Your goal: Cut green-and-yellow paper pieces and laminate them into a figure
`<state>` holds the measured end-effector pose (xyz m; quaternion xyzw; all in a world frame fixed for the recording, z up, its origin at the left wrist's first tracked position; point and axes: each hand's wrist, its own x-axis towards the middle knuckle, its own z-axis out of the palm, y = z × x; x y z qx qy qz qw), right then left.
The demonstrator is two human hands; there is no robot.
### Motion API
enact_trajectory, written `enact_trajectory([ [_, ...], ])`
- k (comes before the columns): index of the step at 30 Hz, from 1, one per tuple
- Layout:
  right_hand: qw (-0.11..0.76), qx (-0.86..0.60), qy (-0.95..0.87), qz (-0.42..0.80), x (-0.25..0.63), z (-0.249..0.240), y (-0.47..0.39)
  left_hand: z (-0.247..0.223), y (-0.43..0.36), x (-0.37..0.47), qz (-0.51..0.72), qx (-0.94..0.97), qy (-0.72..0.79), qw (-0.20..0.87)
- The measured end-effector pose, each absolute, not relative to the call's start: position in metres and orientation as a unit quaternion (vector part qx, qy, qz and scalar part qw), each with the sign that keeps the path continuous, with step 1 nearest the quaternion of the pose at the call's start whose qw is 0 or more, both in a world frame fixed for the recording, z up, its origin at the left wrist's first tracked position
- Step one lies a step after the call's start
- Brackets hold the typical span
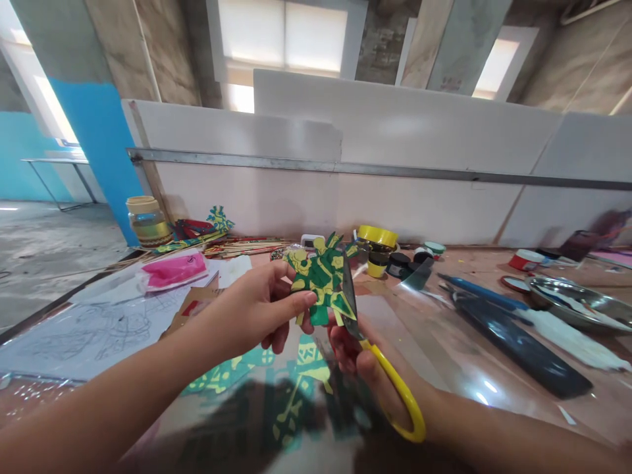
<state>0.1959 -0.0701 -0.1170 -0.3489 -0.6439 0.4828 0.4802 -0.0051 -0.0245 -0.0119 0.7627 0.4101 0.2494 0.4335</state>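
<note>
My left hand [276, 299] pinches a green and yellow paper cutout [323, 276] between thumb and fingers, holding it up above the table. Scissors with yellow handles [402, 395] are gripped in my right hand [365, 359]. Their dark blades run upward along the right edge of the cutout; whether they touch the paper is hard to tell. Beneath both hands, more green and yellow patterned pieces [306, 365] lie on the tabletop, partly in shadow.
Line drawings [99, 329] and a pink packet [175, 268] lie at left, near a lidded jar [145, 220]. Paint pots [397, 264] and a yellow tape roll [378, 235] stand at the back. On the right are a dark long object [523, 345] and a metal bowl [582, 299].
</note>
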Motion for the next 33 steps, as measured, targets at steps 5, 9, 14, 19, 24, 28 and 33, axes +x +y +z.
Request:
enact_trajectory([
  [5, 0.490, -0.333, -0.625, 0.508, 0.197, -0.125, -0.067, -0.011, -0.022, -0.008, 0.248, 0.783, 0.429, 0.375],
  [9, 0.493, -0.311, -0.628, 0.515, 0.194, -0.121, -0.069, -0.009, -0.018, -0.011, 0.164, 0.790, 0.419, 0.416],
  [14, 0.486, -0.318, -0.640, 0.503, 0.198, -0.122, -0.068, -0.009, -0.015, -0.013, 0.153, 0.790, 0.391, 0.447],
  [19, 0.483, -0.335, -0.632, 0.506, 0.198, -0.124, -0.067, -0.004, -0.019, -0.012, 0.174, 0.788, 0.406, 0.429],
  [24, 0.486, -0.342, -0.635, 0.494, 0.196, -0.121, -0.069, -0.002, -0.024, -0.011, 0.170, 0.785, 0.421, 0.422],
  [28, 0.494, -0.331, -0.629, 0.501, 0.195, -0.119, -0.070, -0.005, -0.019, -0.012, 0.157, 0.783, 0.374, 0.472],
  [33, 0.496, -0.322, -0.623, 0.512, 0.194, -0.120, -0.069, -0.004, -0.014, -0.014, 0.181, 0.743, 0.329, 0.553],
])
